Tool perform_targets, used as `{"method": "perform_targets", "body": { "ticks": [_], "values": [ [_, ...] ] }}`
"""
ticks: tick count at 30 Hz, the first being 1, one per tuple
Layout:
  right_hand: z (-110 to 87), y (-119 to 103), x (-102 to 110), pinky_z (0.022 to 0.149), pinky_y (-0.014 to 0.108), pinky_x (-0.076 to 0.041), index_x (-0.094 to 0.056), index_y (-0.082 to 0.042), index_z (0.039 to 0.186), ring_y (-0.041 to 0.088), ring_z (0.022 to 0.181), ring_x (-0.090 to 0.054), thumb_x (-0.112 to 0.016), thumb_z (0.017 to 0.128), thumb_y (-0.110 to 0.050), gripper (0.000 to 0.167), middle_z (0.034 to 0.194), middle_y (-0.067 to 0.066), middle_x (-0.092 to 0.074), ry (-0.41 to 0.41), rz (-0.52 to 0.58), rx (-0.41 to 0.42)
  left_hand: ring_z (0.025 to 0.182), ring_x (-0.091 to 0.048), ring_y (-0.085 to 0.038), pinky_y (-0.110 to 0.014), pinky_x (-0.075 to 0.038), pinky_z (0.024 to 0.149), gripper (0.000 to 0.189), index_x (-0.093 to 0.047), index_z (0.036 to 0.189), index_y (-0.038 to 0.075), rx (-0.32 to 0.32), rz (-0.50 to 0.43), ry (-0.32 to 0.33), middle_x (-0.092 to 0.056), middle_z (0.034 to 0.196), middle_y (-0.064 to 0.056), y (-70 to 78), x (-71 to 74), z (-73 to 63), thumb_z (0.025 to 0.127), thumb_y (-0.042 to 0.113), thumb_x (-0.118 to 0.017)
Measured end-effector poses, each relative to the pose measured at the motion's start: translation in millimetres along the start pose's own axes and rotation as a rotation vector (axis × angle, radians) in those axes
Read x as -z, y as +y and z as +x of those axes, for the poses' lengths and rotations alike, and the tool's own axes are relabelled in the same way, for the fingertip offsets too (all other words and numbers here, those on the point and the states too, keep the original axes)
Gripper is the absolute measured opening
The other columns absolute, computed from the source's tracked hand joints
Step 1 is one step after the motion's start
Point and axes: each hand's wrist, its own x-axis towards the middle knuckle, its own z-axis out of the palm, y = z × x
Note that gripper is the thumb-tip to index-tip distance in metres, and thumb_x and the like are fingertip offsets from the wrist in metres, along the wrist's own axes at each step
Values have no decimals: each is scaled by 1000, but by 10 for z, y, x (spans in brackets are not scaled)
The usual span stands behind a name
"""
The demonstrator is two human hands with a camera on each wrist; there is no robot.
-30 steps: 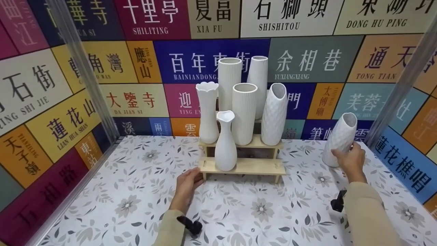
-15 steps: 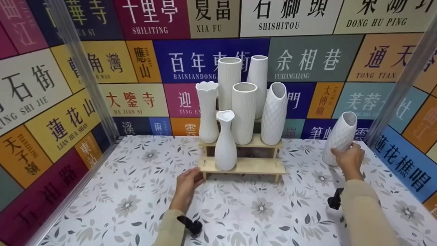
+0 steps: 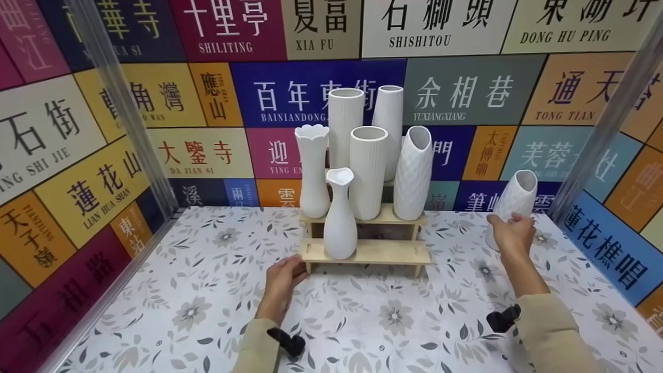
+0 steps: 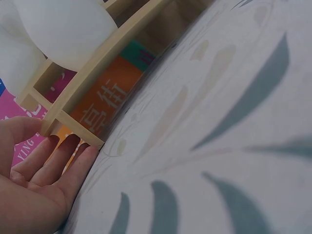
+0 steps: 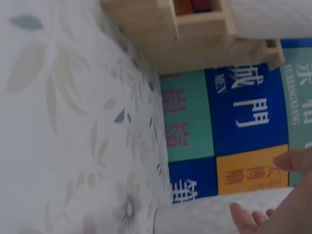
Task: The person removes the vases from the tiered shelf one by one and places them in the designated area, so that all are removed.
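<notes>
At the right, a white vase with a diamond-textured body and slanted mouth point(image 3: 518, 194) stands on the table, its lower part mostly hidden by my right hand point(image 3: 512, 235). In the right wrist view the thumb stands apart from that vase point(image 5: 190, 217), while the fingertips overlap it. A stepped wooden stand point(image 3: 388, 252) carries several white vases. My left hand point(image 3: 282, 277) pinches the left end of its lowest step, thumb at the board's edge and fingers underneath by the leg. On that step stands a slim-necked vase with a wavy mouth point(image 3: 341, 233).
The step behind holds a scalloped-rim vase point(image 3: 313, 176), a ribbed cylinder vase point(image 3: 368, 178) and another diamond-textured vase point(image 3: 413, 181). Two taller vases stand higher at the back. Sign-patterned walls point(image 3: 461, 98) enclose the floral tablecloth point(image 3: 217, 316) at the back and sides.
My right hand has loosened from the vase at the right and shifted left in front of it. The vase stays where it was. My left hand keeps its place at the stand.
</notes>
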Motion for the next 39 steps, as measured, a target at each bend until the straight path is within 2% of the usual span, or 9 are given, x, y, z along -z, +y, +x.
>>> {"method": "perform_targets", "body": {
  "ticks": [4,10,11,15,19,22,24,35,39],
  "values": [
    [-260,-158,-108,110,35,-47,-30,-5,153,25,134,-47,-61,96,-38,73,154,15,-40,-63,78,46,122,-64,-34,-38,-58,103,43,-55,136,-6,9,7,9,-63,131,-26,5,-2,3,102,21,-57],
    [-676,-364,-251,102,19,-51,-34,-10,152,14,128,-51,-63,97,-39,69,145,5,-47,-151,151,135,122,-64,-34,-37,-59,102,42,-55,135,-6,19,-6,13,-63,131,-27,4,-6,5,102,20,-57],
    [-742,-387,-278,101,16,-51,-35,-10,151,14,129,-51,-63,97,-38,67,143,3,-48,-162,158,160,122,-64,-34,-37,-59,102,42,-56,135,-6,23,-6,14,-63,131,-26,4,-7,3,101,20,-57],
    [-960,-462,-377,108,23,-50,-38,-10,149,19,134,-49,-64,97,-38,65,143,6,-48,-223,184,246,124,-62,-35,-39,-57,104,43,-55,135,-6,23,-14,4,-62,132,-27,6,-6,-13,102,20,-57],
    [-1142,-531,-505,100,15,-50,-42,-8,146,20,132,-50,-65,98,-29,58,144,11,-48,-270,216,327,125,-62,-35,-39,-57,105,42,-55,135,-6,27,-12,2,-62,133,-28,11,-4,-11,102,20,-57],
    [-1243,-563,-629,88,5,-50,-45,-5,143,21,129,-52,-68,96,-20,54,142,13,-50,-303,241,374,124,-63,-34,-37,-58,103,41,-57,134,-5,33,-3,15,-63,132,-26,10,-7,1,102,21,-58],
    [-1296,-569,-709,85,5,-50,-46,-4,142,23,130,-53,-69,95,-18,54,142,14,-51,-329,251,388,124,-63,-34,-37,-59,102,41,-57,134,-5,29,2,15,-63,132,-27,7,-12,3,102,21,-57],
    [-1482,-532,-1181,88,9,-52,-54,-6,137,26,127,-58,-75,91,-19,52,140,14,-56,-403,298,367,128,-60,-36,-38,-57,105,45,-53,138,-5,38,9,4,-60,136,-27,9,-1,3,102,24,-57],
    [-1501,-465,-1359,95,19,-55,-54,-5,137,28,128,-57,-77,89,-19,55,140,16,-55,-428,304,368,127,-61,-35,-38,-57,105,44,-54,137,-4,47,-1,0,-61,135,-26,13,4,4,102,23,-57]
  ]
}}
